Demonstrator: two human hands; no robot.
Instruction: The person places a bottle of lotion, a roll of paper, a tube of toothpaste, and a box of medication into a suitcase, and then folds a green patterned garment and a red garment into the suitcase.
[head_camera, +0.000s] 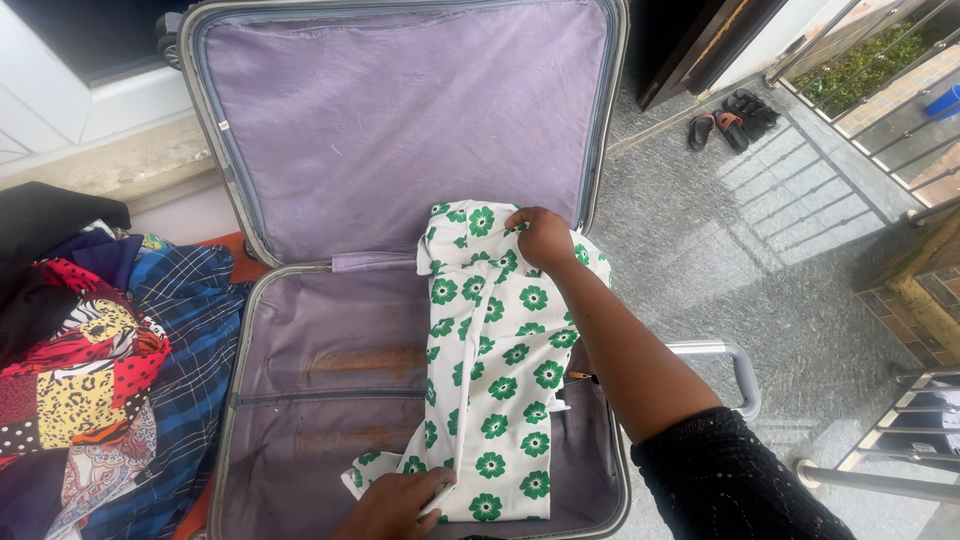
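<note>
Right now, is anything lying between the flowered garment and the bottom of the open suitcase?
Nothing visible does. The white garment with green flowers already lies on the suitcase lining, right hand gripping its far end, left hand its near end. The lining beside it shows bare.

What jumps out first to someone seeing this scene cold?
A white garment with green flowers lies in the right half of an open purple-lined suitcase, pinched by the right hand at its top and the left hand at its bottom. A pile of bright patterned clothes sits left.
</note>
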